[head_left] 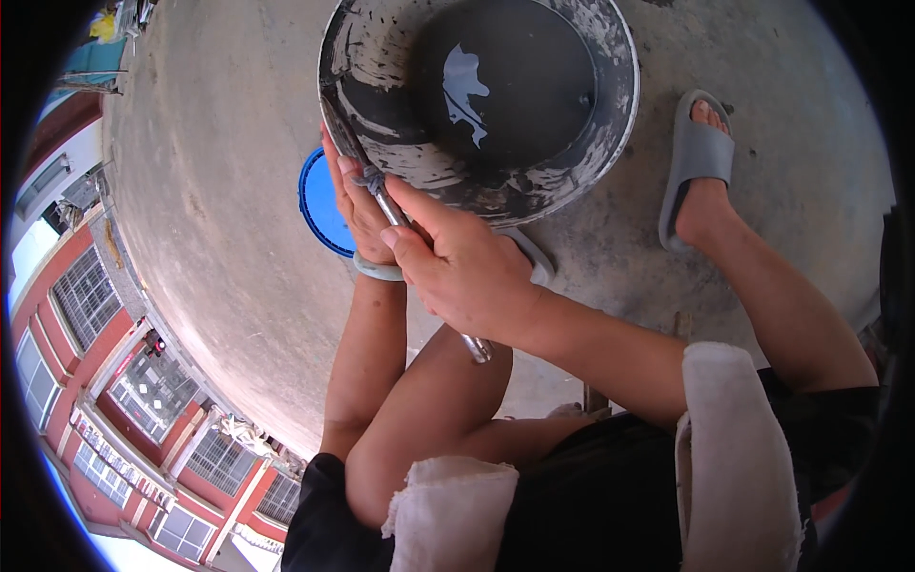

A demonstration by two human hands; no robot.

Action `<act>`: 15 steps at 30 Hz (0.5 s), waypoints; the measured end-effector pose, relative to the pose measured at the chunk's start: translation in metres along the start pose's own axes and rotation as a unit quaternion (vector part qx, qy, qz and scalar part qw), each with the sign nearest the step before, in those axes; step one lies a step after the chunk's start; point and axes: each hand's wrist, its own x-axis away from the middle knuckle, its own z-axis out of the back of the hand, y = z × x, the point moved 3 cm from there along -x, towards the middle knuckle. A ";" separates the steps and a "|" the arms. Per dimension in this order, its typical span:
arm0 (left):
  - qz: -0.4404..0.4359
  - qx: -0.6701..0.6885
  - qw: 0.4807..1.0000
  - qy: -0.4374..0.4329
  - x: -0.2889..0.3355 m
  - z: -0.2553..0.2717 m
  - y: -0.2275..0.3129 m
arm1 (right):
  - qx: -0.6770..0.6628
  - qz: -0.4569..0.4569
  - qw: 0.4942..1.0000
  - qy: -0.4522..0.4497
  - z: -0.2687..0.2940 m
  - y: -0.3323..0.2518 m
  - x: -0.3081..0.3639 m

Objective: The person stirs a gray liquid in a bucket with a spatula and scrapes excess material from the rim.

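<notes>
My right hand is closed around the silver tube handle of a long metal tool. A grey strip is knotted round the tool, and its dark, narrow far end rests at the bucket's left rim. My left hand, a pale green bangle at its wrist, lies along the tool by the knot, partly covered by the tool and my right hand. It appears to grip the tool, its fingers reaching up beside the bucket wall. The big bucket is smeared dark and pale inside and holds dark grey liquid with a bright reflection.
A blue round lid or tub sits on the concrete floor, left of the bucket. My right foot in a grey slipper stands to the bucket's right. Another slipper shows partly below it. Red buildings line the far left.
</notes>
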 end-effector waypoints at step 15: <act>-0.243 -0.279 0.929 0.023 0.009 0.027 -0.038 | -0.443 -0.117 0.884 -0.094 0.011 -0.024 0.004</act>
